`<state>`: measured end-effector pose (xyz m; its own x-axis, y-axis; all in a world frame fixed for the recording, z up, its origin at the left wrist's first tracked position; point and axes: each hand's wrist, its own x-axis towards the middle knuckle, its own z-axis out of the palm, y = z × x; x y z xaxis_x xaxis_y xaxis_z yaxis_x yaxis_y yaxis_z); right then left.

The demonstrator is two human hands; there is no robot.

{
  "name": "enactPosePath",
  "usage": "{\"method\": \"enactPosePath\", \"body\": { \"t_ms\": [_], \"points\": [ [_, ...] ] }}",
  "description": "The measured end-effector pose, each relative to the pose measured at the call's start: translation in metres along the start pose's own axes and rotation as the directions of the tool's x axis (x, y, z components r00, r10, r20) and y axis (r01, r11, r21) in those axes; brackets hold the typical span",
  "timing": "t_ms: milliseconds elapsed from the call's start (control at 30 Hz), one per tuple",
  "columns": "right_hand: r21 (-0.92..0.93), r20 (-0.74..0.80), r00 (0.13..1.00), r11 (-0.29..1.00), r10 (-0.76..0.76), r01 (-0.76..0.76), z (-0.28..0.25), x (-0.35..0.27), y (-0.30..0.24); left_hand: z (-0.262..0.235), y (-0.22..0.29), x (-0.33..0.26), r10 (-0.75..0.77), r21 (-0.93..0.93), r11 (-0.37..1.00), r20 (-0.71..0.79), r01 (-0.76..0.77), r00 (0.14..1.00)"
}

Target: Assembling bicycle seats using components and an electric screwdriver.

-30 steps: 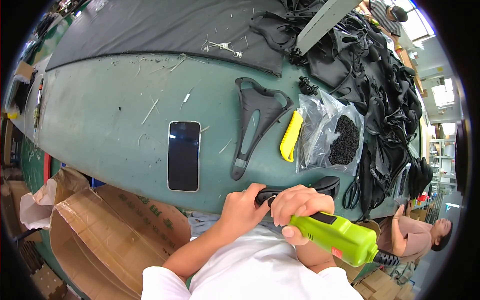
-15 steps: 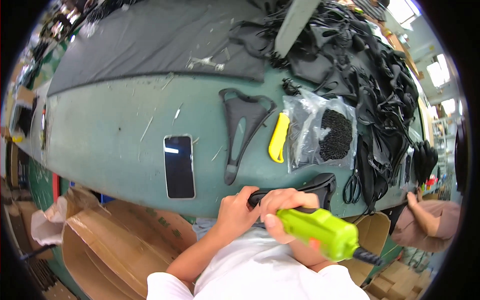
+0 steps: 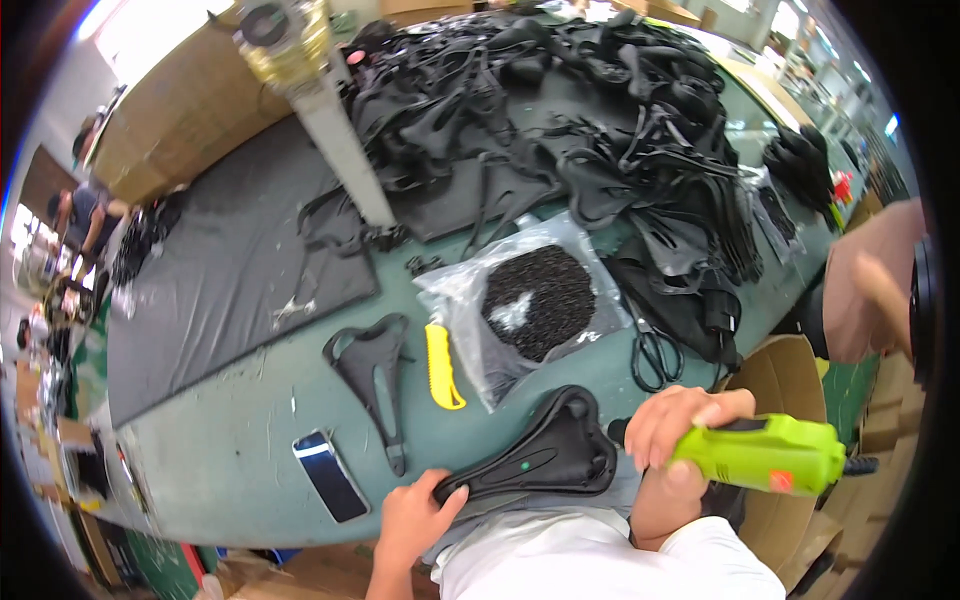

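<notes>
My left hand (image 3: 415, 515) grips the narrow front end of a black bicycle saddle shell (image 3: 545, 455) that lies at the near edge of the green table (image 3: 220, 450). My right hand (image 3: 675, 435) holds a lime-green power screwdriver (image 3: 765, 452) just right of the saddle's wide rear end, its black tip close to the saddle. A second black saddle frame (image 3: 375, 370) lies on the table further left, beside a yellow utility knife (image 3: 440, 365).
A clear bag of small black parts (image 3: 535, 300) sits behind the saddle, black scissors (image 3: 655, 355) to its right. A smartphone (image 3: 330, 475) lies at the left. Heaps of black parts (image 3: 600, 120) cover the back. A cardboard box (image 3: 785, 385) stands right; another person's hand (image 3: 870, 290) is at the far right.
The view has swung so the table sits differently in frame. My right hand with the green tool has come off the saddle and now sits to its right; the saddle's underside shows fully.
</notes>
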<state>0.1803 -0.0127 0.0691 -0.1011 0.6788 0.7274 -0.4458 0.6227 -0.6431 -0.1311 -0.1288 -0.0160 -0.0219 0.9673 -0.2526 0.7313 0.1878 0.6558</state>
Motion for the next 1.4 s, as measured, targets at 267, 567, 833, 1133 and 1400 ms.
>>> {"method": "enactPosePath", "body": {
  "t_ms": [267,567,833,1133,1400],
  "points": [
    [-0.389,-0.464,0.854,0.812,0.235,-0.435,-0.062,-0.094,0.047,-0.013,0.091,0.097,0.541,0.063,0.831,-0.330,-0.553,0.774],
    [-0.733,-0.236,0.971,0.647,0.046,-0.209,-0.059,-0.085,0.046,0.066,0.133,0.241,0.771,0.682,0.466,0.000,-0.564,0.637],
    [-0.585,-0.406,0.910,0.741,0.086,-0.331,-0.061,-0.095,0.056,0.061,0.129,0.241,0.759,0.724,0.468,-0.037,-0.506,0.650],
    [-0.341,-0.440,0.868,0.852,0.229,-0.397,-0.064,-0.098,0.053,0.009,0.158,0.151,0.858,0.408,0.510,-0.191,-0.757,0.476],
    [-0.245,-0.460,0.888,0.961,0.002,-0.129,0.001,-0.043,0.013,0.033,0.103,0.099,0.889,0.238,0.452,-0.050,-0.860,0.454]
  ]
}}
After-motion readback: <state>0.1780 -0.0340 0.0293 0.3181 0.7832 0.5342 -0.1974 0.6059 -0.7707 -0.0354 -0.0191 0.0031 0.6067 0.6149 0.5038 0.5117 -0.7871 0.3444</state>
